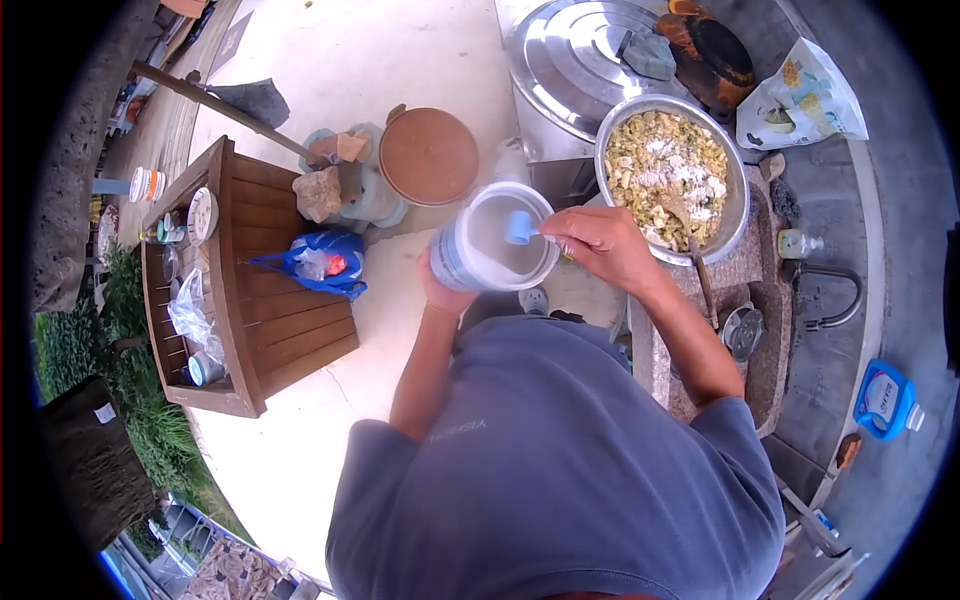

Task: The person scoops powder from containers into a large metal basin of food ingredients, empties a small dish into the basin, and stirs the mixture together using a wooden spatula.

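On the stone counter (765,232) sits the broad metal bowl (742,195), chopped food (628,150) inside dusted with white powder (678,170); beside it, the left hand (447,290) clasps a white tub (462,252). At its mouth, a blue scoop (519,228); the right hand (605,242) pinches it by the handle!

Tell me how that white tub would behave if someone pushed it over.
The tub is probably fairly light, since the left hand alone seems to support it. Its round shape suggests it could roll. With its mouth open, any loose contents might spill.
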A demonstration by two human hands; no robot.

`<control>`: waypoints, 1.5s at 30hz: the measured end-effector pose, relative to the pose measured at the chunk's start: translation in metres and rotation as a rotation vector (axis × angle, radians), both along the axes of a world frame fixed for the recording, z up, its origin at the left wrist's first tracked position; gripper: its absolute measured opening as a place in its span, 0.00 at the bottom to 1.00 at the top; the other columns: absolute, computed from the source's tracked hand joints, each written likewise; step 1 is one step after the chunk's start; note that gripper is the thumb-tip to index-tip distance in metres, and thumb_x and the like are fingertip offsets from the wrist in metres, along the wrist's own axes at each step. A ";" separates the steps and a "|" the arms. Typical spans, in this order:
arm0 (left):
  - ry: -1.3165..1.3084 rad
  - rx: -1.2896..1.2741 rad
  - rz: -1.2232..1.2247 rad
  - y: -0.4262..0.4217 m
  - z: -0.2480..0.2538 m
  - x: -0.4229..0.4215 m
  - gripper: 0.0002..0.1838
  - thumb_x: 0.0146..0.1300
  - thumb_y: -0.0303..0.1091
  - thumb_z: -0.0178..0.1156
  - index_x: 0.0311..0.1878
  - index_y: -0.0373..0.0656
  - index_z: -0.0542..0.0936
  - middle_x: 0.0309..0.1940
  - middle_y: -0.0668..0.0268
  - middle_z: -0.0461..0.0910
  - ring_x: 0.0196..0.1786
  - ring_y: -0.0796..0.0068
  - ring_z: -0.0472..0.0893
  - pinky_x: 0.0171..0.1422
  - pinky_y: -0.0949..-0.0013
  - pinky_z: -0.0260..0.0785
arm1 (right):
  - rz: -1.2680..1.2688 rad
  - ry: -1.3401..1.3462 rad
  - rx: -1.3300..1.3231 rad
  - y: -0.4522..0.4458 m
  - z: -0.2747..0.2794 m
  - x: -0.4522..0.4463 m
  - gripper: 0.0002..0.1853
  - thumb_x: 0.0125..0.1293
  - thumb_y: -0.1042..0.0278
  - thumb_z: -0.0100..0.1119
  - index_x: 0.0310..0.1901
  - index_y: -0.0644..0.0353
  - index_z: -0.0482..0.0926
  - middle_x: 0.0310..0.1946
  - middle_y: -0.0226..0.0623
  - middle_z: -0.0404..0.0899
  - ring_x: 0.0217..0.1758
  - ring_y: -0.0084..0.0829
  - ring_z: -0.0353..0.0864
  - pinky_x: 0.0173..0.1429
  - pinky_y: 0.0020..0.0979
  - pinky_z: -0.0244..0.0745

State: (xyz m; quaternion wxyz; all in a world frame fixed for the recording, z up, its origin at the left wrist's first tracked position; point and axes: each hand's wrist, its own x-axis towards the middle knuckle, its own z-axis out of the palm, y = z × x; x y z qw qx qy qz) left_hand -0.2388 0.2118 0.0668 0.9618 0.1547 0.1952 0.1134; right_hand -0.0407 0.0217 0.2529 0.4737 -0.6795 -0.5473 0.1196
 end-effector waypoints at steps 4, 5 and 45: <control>0.045 0.004 0.115 -0.020 0.003 -0.050 0.45 0.59 0.72 0.48 0.74 0.53 0.66 0.73 0.60 0.66 0.75 0.53 0.64 0.77 0.44 0.55 | 0.296 -0.496 -0.156 0.041 -0.023 -0.041 0.06 0.53 0.74 0.62 0.34 0.58 0.85 0.33 0.38 0.86 0.35 0.40 0.86 0.35 0.39 0.80; 0.054 0.004 0.142 -0.024 0.003 -0.061 0.45 0.59 0.71 0.48 0.74 0.52 0.67 0.73 0.60 0.67 0.74 0.53 0.66 0.77 0.44 0.56 | 0.366 -0.605 -0.235 0.049 -0.028 -0.052 0.05 0.54 0.73 0.61 0.32 0.59 0.84 0.32 0.39 0.86 0.35 0.41 0.86 0.35 0.39 0.81; -0.064 -0.050 -0.053 -0.025 0.009 -0.106 0.50 0.55 0.71 0.49 0.78 0.56 0.57 0.77 0.61 0.57 0.75 0.48 0.60 0.68 0.35 0.53 | -0.778 -0.490 -0.858 -0.157 -0.125 0.085 0.10 0.62 0.70 0.53 0.33 0.63 0.85 0.29 0.56 0.84 0.35 0.55 0.86 0.41 0.51 0.80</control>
